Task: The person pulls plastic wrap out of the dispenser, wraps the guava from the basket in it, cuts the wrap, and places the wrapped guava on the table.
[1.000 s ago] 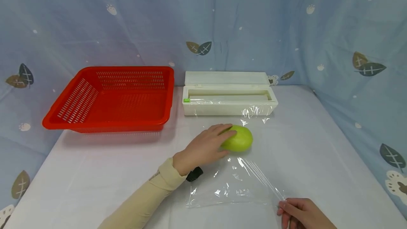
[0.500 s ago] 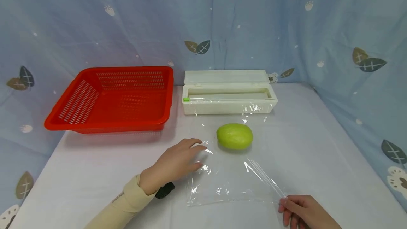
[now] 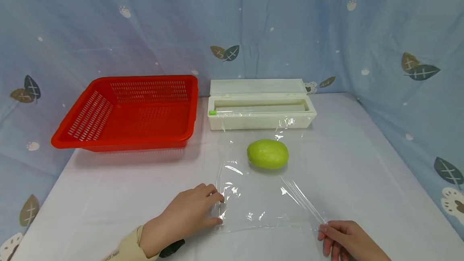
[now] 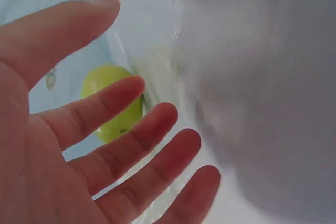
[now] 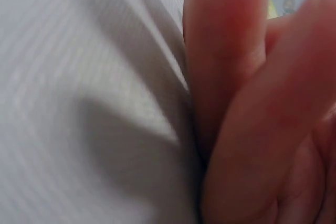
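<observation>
A clear sheet of plastic wrap point(image 3: 261, 204) runs from the white dispenser box point(image 3: 261, 122) toward the front of the table. On the wrap near the box lies a green oval fruit point(image 3: 268, 154), its kind not certain; no hand touches it. My right hand point(image 3: 348, 239) pinches the front right corner of the wrap between thumb and finger, pulling creases into it. At the wrap's left edge is my left hand point(image 3: 186, 216), fingers spread and relaxed. In the left wrist view, the fruit point(image 4: 113, 103) shows behind the spread fingers point(image 4: 131, 140), with nothing held.
To the back left stands a red plastic basket point(image 3: 152, 122) with slotted walls. The dispenser's lid point(image 3: 257, 87) is raised, and a green slider point(image 3: 212, 112) sits at its left end. A blue patterned curtain point(image 3: 163, 23) hangs behind the white-covered table point(image 3: 119, 196).
My left hand has let go of the fruit and moved toward the front left, to the wrap's edge. The right hand keeps its pinch in nearly the same place.
</observation>
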A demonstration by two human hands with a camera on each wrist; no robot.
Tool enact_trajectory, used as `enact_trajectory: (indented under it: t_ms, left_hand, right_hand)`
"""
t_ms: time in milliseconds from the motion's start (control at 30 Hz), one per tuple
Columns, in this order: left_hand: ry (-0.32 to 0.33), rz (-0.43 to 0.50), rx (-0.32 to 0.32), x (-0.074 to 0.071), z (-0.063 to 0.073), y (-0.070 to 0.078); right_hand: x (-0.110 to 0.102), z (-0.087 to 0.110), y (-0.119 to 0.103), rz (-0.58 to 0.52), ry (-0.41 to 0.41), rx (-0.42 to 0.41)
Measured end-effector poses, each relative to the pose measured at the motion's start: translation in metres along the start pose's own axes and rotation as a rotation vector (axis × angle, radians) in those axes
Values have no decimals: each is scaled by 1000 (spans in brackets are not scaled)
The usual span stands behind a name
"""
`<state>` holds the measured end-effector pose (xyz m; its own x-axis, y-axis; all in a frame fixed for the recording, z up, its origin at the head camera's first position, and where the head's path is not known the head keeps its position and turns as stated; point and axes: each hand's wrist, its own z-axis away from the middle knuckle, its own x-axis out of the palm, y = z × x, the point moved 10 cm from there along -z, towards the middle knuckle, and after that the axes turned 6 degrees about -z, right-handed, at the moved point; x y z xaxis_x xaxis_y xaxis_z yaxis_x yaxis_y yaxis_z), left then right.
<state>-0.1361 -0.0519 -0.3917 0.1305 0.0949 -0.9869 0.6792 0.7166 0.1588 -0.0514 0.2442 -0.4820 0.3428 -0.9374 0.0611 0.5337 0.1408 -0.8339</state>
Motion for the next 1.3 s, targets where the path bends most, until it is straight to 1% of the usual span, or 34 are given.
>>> enact_trajectory:
  t_ms: [100, 267, 367, 533, 600, 733, 833, 900, 967, 1133, 1200, 1300]
  left_hand:
    - [-7, 3, 18, 4, 9, 5]
    - [14, -37, 93, 8, 17, 15]
    - [44, -54, 125, 8, 19, 17]
    - [120, -57, 158, 3, 19, 20]
    - [139, -60, 163, 2, 19, 21]
    - [124, -76, 168, 4, 19, 22]
    - [70, -113, 174, 10, 18, 24]
    - [54, -134, 184, 12, 18, 26]
    - [76, -164, 203, 11, 18, 30]
    - [235, -212, 269, -1, 22, 38]
    - [248, -212, 280, -2, 22, 39]
    - [223, -218, 290, -1, 21, 39]
  right_hand:
    - [0, -1, 0, 3, 1, 7]
    - [-2, -2, 2, 12, 17, 25]
    - [-1, -2, 3, 8, 15, 30]
    - [-1, -2, 3, -3, 5, 24]
    - [-1, -2, 3, -5, 6, 24]
    - [0, -1, 3, -17, -2, 23]
    - [2, -1, 1, -31, -17, 14]
    - [2, -1, 1, -37, -19, 12]
    - [3, -1, 1, -39, -21, 7]
    - [2, -1, 2, -27, -9, 10]
    - [2, -1, 2, -25, -11, 6]
    - [2, 1, 0, -28, -20, -5]
